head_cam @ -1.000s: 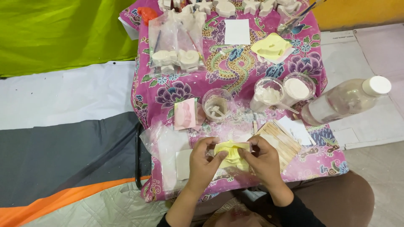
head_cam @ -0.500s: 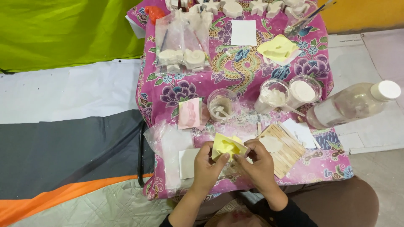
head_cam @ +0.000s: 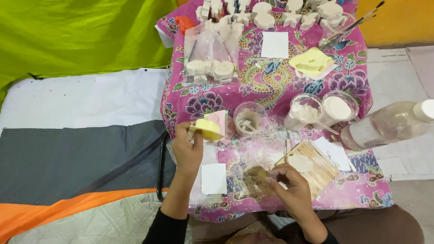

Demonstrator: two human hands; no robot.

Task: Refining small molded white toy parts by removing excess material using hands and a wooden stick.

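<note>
Since a moment ago the left hand [head_cam: 187,151] has carried the yellow mould [head_cam: 208,128] away from the right hand [head_cam: 289,185], out to the table's left edge, and the two hands are now well apart. The table [head_cam: 271,72], draped in a pink flowered cloth, fills the middle of the view. A clear plastic bottle [head_cam: 389,124] lies on its side off the right edge. A clear bag of white plaster shapes [head_cam: 210,58] sits toward the far left corner. A slatted wooden board [head_cam: 312,162] lies near the front edge, just beside the right hand. The left fingers are clenched around the mould; the right fingers pinch a small brownish lump [head_cam: 257,174] near the front edge.
</note>
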